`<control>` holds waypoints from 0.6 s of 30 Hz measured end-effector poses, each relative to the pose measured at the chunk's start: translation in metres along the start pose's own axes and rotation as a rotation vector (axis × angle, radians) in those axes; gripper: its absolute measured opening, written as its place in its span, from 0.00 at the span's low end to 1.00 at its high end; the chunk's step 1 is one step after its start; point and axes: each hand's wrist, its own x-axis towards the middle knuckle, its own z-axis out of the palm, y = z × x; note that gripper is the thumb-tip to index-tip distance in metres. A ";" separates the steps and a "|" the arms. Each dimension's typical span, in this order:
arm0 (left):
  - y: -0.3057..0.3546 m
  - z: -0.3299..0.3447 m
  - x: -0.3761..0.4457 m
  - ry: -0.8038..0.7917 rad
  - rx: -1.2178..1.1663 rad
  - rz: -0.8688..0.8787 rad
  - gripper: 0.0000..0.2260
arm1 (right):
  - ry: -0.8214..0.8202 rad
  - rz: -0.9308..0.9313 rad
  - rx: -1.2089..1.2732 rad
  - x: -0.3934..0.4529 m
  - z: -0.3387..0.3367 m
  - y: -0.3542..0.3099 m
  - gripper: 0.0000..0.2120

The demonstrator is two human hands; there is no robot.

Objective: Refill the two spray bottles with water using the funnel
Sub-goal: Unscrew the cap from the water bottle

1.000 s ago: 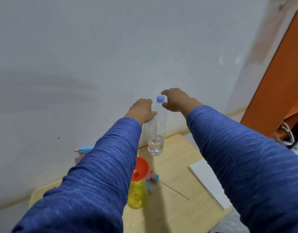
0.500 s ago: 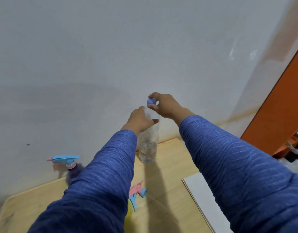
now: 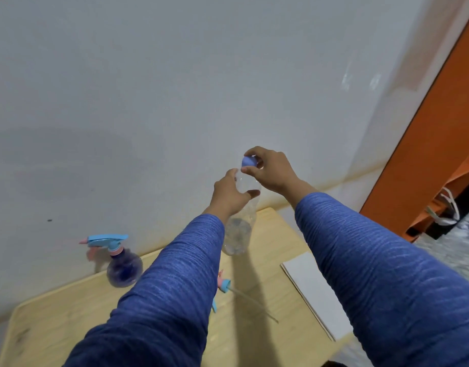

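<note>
Left hand [image 3: 229, 197] grips water bottle [image 3: 240, 229] shoulder | right hand [image 3: 270, 168] pinches blue cap [image 3: 249, 162] | thin, nearly empty plastic: light, crushable, probably tippy; hold gently high.

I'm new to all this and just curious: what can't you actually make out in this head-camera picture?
- Yellow bottle and funnel: not visible; possibly behind the left sleeve.
- Loose spray head: mostly covered by that sleeve.
- Clear bottle: water level blurred.
- Cap: right hand hides whether it is loosened.
</note>
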 end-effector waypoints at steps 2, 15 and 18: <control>0.002 0.003 -0.014 -0.022 -0.030 0.025 0.35 | 0.035 0.021 0.008 -0.017 -0.005 -0.004 0.17; 0.009 0.034 -0.084 -0.135 -0.129 0.147 0.35 | 0.242 0.165 0.159 -0.105 -0.024 0.005 0.17; 0.011 0.039 -0.084 -0.146 -0.152 0.161 0.34 | 0.262 0.194 0.214 -0.107 -0.026 0.015 0.18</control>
